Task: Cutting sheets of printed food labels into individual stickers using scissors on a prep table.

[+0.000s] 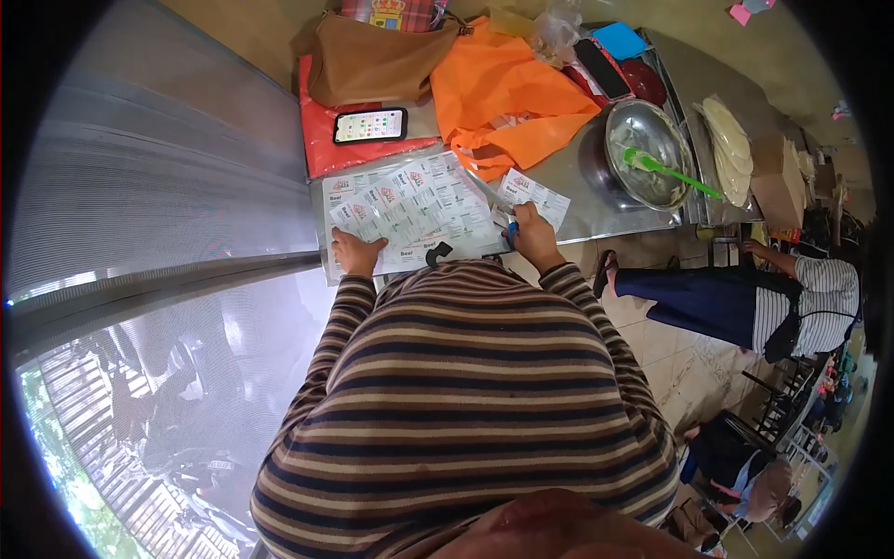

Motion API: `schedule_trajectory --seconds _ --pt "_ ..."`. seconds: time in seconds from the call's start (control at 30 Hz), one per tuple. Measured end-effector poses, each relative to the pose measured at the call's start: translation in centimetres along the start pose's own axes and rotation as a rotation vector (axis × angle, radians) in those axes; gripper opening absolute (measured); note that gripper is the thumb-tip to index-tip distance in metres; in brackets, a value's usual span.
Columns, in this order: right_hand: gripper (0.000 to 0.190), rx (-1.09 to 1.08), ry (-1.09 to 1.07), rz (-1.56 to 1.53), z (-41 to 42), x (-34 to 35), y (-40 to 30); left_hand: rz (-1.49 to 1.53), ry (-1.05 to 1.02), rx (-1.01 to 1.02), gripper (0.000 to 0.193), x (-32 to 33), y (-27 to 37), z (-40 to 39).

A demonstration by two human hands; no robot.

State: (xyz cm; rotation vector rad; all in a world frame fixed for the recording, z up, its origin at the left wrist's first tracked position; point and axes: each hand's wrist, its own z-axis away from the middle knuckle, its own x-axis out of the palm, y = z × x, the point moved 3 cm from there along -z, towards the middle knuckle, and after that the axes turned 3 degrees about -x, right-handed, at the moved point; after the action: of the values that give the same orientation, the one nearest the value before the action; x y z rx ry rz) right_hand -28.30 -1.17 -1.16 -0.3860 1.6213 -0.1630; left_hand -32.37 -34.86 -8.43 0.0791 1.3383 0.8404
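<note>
Printed label sheets (398,202) lie overlapping on the metal table, close to my body. My left hand (357,253) rests on their lower left corner, thumb and fingers apart. In my right hand (536,234) are scissors with a blue handle (513,229); the blades point up and left along the right edge of the sheets. How far the blades are apart cannot be told. A smaller cut piece of printed labels (536,198) lies just beyond my right hand, partly behind it. A small black object (438,253) sits at the sheets' near edge.
A lit phone (370,126) lies on red plastic beside a brown bag (380,59). Behind the sheets is an orange cloth bag (510,91). To the right stands a metal bowl (648,155) with a green spatula (670,173). Another person (733,300) stands farther right.
</note>
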Motion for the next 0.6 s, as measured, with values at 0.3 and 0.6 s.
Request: schedule_trajectory --seconds 0.3,0.6 --pt "0.03 -0.035 0.122 -0.001 -0.1 0.3 0.9 -0.081 0.005 0.026 0.106 -2.9 3.5 0.7" --pt "0.039 -0.023 0.165 -0.155 0.8 -1.4 -1.1 -0.425 -0.047 0.524 0.068 -4.2 5.8 -2.7"
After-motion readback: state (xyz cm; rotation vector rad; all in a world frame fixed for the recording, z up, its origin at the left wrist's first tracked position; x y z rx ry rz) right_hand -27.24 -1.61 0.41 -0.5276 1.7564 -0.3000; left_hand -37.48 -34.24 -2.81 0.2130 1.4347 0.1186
